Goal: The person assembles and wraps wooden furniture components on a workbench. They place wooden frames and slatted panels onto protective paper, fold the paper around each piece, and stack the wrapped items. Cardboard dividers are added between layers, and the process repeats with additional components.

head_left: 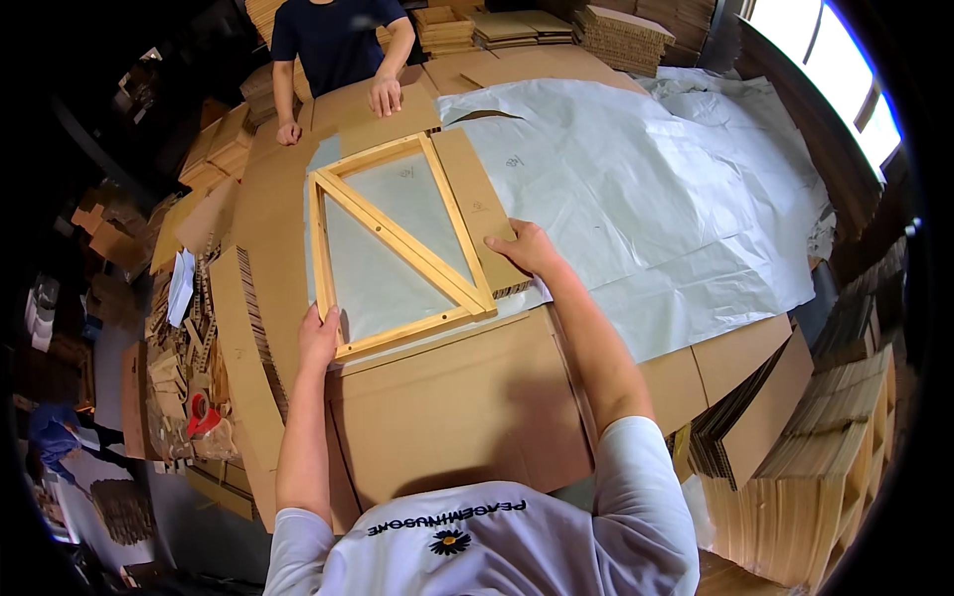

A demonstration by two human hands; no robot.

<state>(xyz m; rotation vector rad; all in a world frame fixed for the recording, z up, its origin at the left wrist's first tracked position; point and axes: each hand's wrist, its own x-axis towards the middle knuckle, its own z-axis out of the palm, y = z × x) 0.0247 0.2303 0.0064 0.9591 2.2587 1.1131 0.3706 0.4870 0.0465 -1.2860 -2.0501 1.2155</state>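
A rectangular wooden frame [402,241] with a diagonal brace lies on the pale plastic sheet [656,189] in front of me. My left hand [319,340] is closed around its near left corner, fingers partly hidden by the wood. Along the frame's right side lies a thick cardboard strip [477,214] with a honeycomb edge. My right hand [527,248] grips that strip near its close end, thumb on top and the other fingers mostly hidden. Under the near end of the frame, a brown cardboard sheet [457,407] reaches toward my body.
Across the table a person in a dark shirt [343,45] rests a hand [386,96] above the cardboard. Scraps and a red tape dispenser [203,415] lie at the left. Stacked cardboard panels [795,497] stand at the right, with more stacks [624,40] behind.
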